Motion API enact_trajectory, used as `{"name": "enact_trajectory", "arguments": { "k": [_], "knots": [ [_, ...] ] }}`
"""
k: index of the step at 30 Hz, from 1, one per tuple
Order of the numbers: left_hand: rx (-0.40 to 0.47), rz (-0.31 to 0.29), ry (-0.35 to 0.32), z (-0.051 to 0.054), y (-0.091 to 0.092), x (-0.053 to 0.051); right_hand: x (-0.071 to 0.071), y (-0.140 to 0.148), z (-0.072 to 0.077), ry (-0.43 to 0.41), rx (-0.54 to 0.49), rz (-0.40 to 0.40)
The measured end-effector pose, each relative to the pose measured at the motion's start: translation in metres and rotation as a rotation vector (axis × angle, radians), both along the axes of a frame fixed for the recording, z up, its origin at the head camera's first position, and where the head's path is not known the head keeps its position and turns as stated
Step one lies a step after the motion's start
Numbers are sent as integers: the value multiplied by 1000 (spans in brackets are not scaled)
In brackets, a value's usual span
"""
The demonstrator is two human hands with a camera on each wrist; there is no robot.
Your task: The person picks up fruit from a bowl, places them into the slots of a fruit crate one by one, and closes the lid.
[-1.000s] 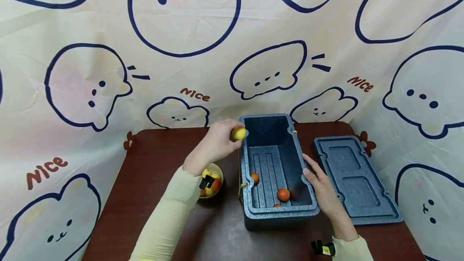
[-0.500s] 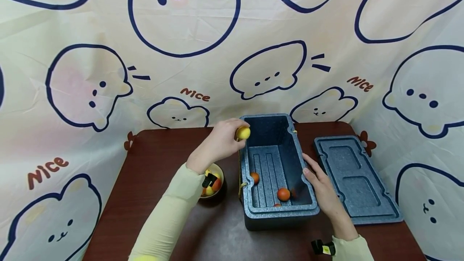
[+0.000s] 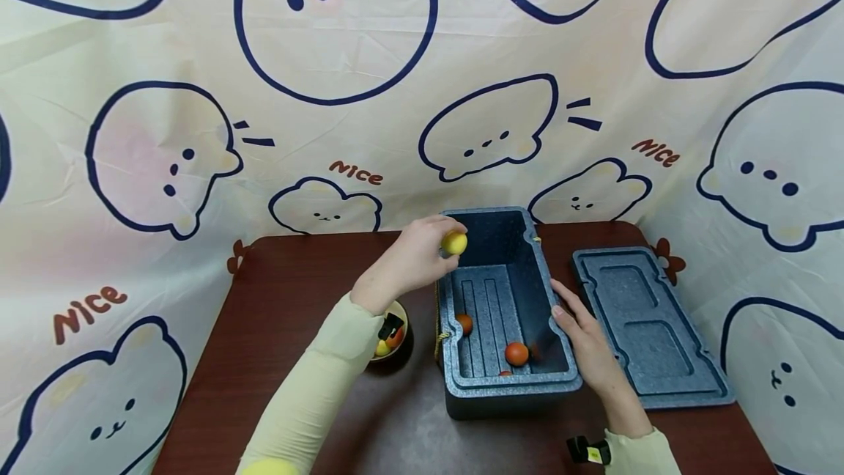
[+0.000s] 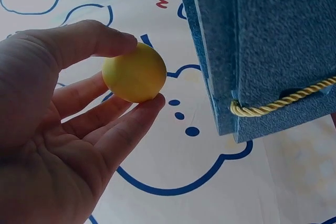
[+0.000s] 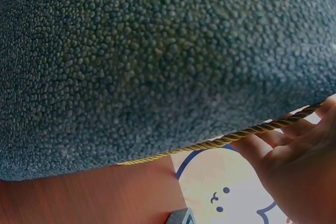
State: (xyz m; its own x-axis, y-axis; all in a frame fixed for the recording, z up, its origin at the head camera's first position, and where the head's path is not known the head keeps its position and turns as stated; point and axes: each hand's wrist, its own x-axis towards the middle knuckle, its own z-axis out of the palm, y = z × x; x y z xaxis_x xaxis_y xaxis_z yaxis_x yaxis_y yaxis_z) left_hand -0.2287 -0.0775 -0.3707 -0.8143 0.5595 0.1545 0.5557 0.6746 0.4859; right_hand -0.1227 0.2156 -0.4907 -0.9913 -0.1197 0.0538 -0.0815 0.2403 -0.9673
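Note:
A smooth yellow ball (image 3: pixel 453 243) is pinched between the thumb and fingertips of my left hand (image 3: pixel 415 262), over the left rim of a blue-grey foam box (image 3: pixel 504 385). In the left wrist view, the ball (image 4: pixel 135 73) is beside the box wall (image 4: pixel 283 35) with its gold rope. My right hand (image 3: pixel 589 339) rests along the box's right side, fingers fairly straight against the outer wall and thumb at the rim. In the right wrist view, the fingers of that hand (image 5: pixel 299 166) are beside the rope (image 5: pixel 252 130). Orange-red balls (image 3: pixel 517 354) lie inside the box.
Left of the box stands a bowl (image 3: pixel 398 308) with several yellow and orange-red balls, partly hidden by my left wrist. The matching box lid (image 3: pixel 653 328) lies on the brown table (image 3: pixel 283 292) to the right. A printed curtain (image 3: pixel 369 130) hangs behind.
My left hand has moved slightly right with the yellow ball, from beside the box's left rim to over it. The right hand and the box have stayed in place.

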Motion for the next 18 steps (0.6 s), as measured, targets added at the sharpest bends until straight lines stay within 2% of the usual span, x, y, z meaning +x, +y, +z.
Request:
{"name": "enact_trajectory", "arguments": {
  "k": [18],
  "knots": [
    [-85,-74,3,-1,17,0,1,-1,1,-15,9,-7]
  ]
}}
